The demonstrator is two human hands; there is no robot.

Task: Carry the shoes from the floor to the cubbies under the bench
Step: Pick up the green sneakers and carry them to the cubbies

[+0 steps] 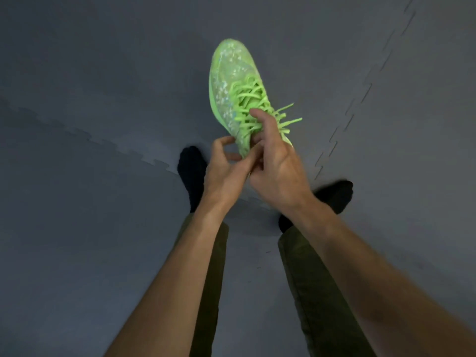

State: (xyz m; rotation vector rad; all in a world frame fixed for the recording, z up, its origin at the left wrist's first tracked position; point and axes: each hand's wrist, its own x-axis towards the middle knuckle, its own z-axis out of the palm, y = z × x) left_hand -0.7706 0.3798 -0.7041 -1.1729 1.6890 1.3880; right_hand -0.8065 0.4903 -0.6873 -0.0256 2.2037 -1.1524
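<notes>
Two bare arms reach out over legs in green trousers (210, 284). Below them, two feet in black socks (192, 171) stand on the floor. The left hand (224, 167) has its fingers curled and pinches the back edge of the shoe. The right hand (279, 161) is wrapped round the top of the shoe, with its fingers in the laces. The bright green shoe (233, 83) is up in the air, toe pointing away. Under it lies a gray floor mat (103, 99) with puzzle-shaped joins.
</notes>
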